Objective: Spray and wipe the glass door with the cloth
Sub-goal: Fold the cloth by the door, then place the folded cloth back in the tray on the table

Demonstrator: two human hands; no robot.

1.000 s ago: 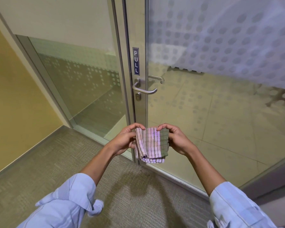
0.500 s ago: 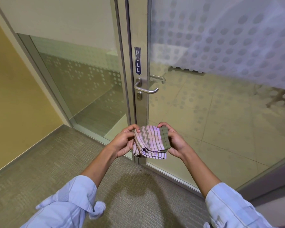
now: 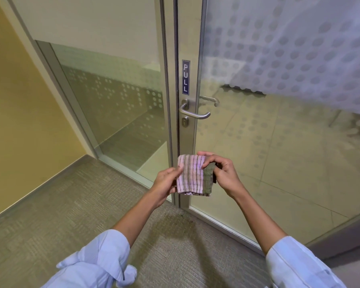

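A folded pink cloth (image 3: 192,175) with dark stripes and a green edge hangs between both hands in front of the glass door (image 3: 279,129). My left hand (image 3: 166,183) holds its left side, thumb on the front. My right hand (image 3: 222,173) pinches the top right corner and the green edge. The door has a frosted dotted band on its upper part and a metal frame. No spray bottle is in view.
A metal lever handle (image 3: 192,113) and a blue PULL sign (image 3: 185,77) sit on the door frame above the cloth. A fixed glass panel (image 3: 116,104) stands to the left, beside a yellow wall (image 3: 15,113). Grey carpet (image 3: 71,204) covers the floor.
The cloth has been turned and flattened into a neater upright fold. My left hand slid lower along its left side, while my right hand kept the top right corner.
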